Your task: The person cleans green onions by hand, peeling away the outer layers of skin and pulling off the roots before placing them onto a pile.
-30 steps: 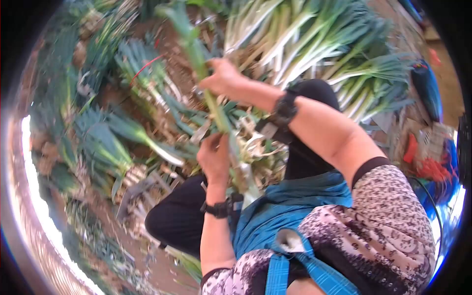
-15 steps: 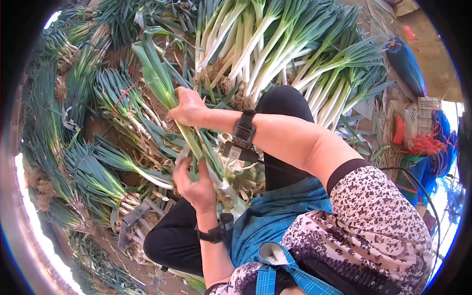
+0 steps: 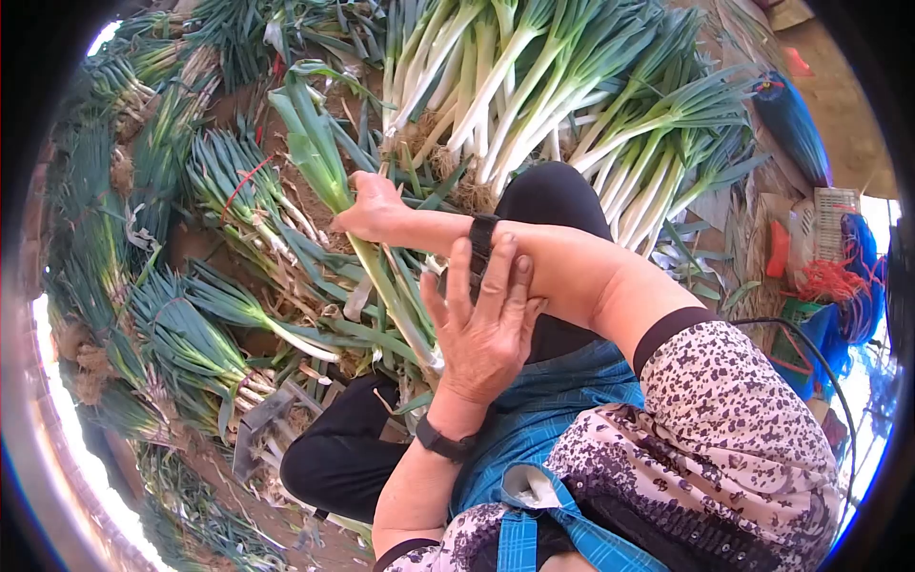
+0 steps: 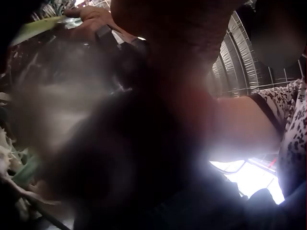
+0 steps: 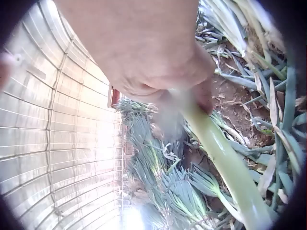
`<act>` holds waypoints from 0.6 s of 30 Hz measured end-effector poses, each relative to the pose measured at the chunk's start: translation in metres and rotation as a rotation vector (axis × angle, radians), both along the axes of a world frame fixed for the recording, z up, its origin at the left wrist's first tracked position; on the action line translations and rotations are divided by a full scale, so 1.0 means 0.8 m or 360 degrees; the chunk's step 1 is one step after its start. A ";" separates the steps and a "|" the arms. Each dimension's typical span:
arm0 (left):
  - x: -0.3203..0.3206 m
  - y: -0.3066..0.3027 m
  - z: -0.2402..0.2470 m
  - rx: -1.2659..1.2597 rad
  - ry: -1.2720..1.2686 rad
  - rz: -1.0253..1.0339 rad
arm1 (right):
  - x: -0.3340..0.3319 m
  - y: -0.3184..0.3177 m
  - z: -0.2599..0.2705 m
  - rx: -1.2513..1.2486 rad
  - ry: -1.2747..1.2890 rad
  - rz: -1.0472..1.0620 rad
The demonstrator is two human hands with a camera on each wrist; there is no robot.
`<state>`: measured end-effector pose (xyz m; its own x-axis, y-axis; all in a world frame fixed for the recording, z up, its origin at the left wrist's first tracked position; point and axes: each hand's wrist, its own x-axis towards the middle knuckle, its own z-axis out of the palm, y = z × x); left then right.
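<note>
Out front, the leek (image 3: pixel 381 281) slants, leaves away from you, stalk running back toward you. Your right hand (image 3: pixel 370 208) grips it below the leaves. Your left hand (image 3: pixel 481 348), nearer the lower end, is released, fingers extended by the right wrist strap (image 3: pixel 482 232); contact unclear.

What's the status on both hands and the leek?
Right hand grips leek. Left hand open, overlapping right wrist strap, contact unclear. Other leeks nearby.
</note>
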<state>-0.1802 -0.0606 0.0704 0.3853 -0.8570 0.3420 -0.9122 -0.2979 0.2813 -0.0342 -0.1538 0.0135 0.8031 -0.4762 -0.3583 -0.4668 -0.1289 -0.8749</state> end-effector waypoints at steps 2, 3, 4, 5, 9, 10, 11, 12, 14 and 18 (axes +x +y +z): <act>-0.003 0.014 -0.007 0.0077 -0.0045 0.0052 | 0.000 -0.003 -0.007 0.0058 0.0055 -0.0088; -0.005 0.018 -0.011 0.0076 -0.0046 0.0051 | 0.001 -0.006 -0.011 0.0057 0.0053 -0.0089; -0.008 0.023 -0.011 0.0082 -0.0032 0.0094 | 0.002 -0.007 -0.011 0.0191 0.0085 -0.0121; -0.009 0.027 -0.011 0.0090 -0.0021 0.0146 | 0.006 -0.007 -0.011 0.0328 0.0115 -0.0143; -0.006 0.052 0.012 -0.0052 0.0013 0.0176 | 0.007 -0.019 0.005 0.0735 -0.0016 -0.0219; -0.005 0.059 0.018 -0.0094 -0.0031 0.0310 | 0.006 -0.020 0.008 0.0734 -0.0012 -0.0226; 0.002 0.071 0.013 -0.0095 -0.0024 0.0302 | 0.005 -0.021 0.013 0.0754 -0.0028 -0.0262; 0.014 0.086 0.000 -0.0276 -0.0013 0.0426 | 0.004 -0.023 0.018 0.0773 -0.0047 -0.0295; 0.039 0.107 -0.022 -0.0456 -0.0003 0.0560 | 0.004 -0.023 0.017 0.0778 -0.0035 -0.0318; 0.080 0.146 -0.077 -0.0939 0.1220 0.1450 | 0.001 -0.020 0.019 0.0769 -0.0084 -0.0253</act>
